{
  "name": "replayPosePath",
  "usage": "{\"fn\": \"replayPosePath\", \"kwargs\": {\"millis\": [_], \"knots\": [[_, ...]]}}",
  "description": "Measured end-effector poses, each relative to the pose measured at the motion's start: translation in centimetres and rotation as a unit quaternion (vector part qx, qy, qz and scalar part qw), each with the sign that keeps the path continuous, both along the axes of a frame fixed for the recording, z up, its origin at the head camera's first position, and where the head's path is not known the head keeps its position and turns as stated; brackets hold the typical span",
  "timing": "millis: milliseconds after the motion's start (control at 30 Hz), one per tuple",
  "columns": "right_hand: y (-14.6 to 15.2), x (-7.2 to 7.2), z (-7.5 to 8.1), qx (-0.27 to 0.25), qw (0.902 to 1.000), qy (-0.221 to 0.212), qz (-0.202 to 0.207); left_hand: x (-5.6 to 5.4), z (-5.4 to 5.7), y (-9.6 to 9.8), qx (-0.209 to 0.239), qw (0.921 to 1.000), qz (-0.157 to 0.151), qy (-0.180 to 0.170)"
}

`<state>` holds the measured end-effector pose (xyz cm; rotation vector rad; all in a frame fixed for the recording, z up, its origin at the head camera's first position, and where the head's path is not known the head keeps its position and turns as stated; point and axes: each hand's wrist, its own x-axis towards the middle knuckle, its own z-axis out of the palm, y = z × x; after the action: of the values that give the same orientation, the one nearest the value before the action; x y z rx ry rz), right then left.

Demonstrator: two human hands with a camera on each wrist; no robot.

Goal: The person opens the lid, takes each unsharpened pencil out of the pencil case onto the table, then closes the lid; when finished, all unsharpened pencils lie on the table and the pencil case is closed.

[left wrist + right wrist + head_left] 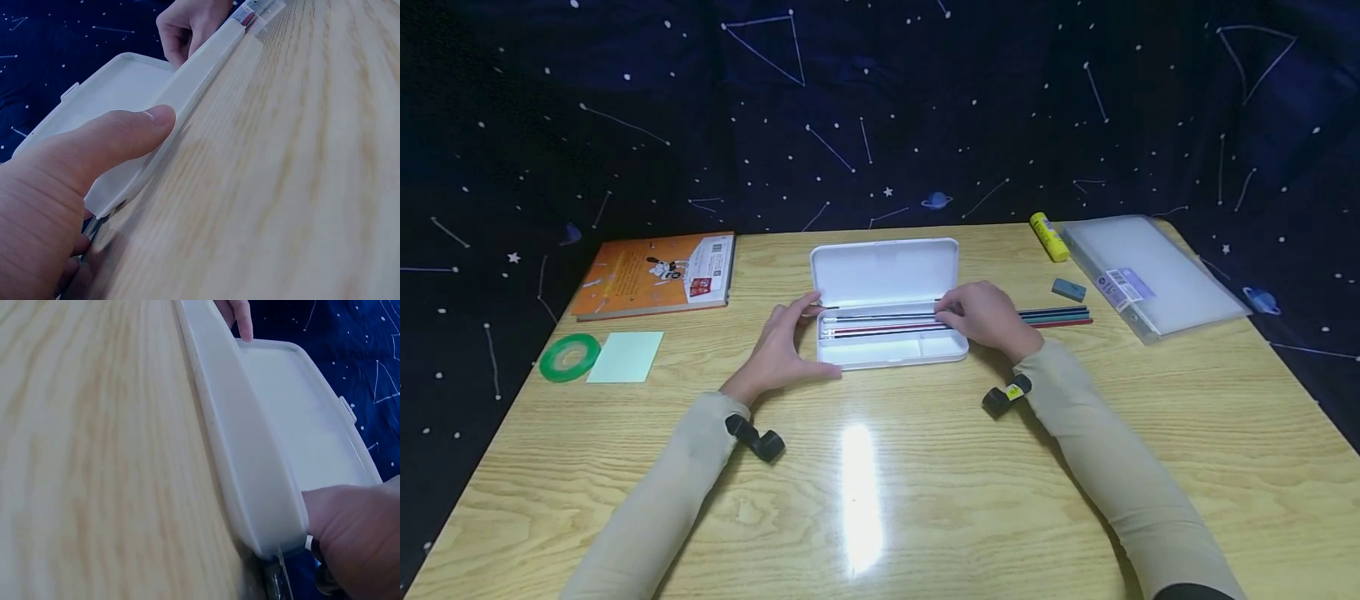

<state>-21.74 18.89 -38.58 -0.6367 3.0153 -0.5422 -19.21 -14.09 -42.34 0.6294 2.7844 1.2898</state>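
Note:
A white pencil case (880, 354) lies with its lid raised at the back, several pencils (880, 332) lengthwise in its tray. My left hand (782, 346) holds the case's left end, thumb along the front wall and fingers around the back corner; the left wrist view shows that thumb (134, 134) against the white wall. Over the right end, my right hand (988, 315) has its fingers bent down into the tray and pinches a dark pencil, its fingertips partly hidden. Beyond that hand, several coloured pencils (1056, 317) stick out to the right.
Behind on the right are a blue-grey eraser (1068, 289), a yellow glue stick (1048, 237) and a clear plastic folder (1165, 271). To the left lie an orange book (625, 279), a green tape roll (550, 365) and pale green sticky notes (625, 358).

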Motion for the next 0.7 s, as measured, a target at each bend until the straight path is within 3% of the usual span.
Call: {"fn": "replayPosePath", "kwargs": {"millis": [167,300,567,700], "knots": [[-0.3,0.3,0.2,0.01,0.9999,-0.013,-0.003,0.1,0.1,0.0,0.0,1.0,0.0,-0.003],[-0.3,0.6,0.5,-0.01,0.9992,-0.035,-0.017,0.1,0.1,0.0,0.0,1.0,0.001,-0.005],[-0.3,1.4,1.6,0.01,0.9999,-0.005,-0.006,0.0,0.1,0.0,-0.002,0.9999,0.0,-0.01],[-0.2,1.9,2.1,-0.014,0.9992,-0.038,0.002,0.0,0.0,0.1,0.0,1.0,-0.001,-0.005]]}}
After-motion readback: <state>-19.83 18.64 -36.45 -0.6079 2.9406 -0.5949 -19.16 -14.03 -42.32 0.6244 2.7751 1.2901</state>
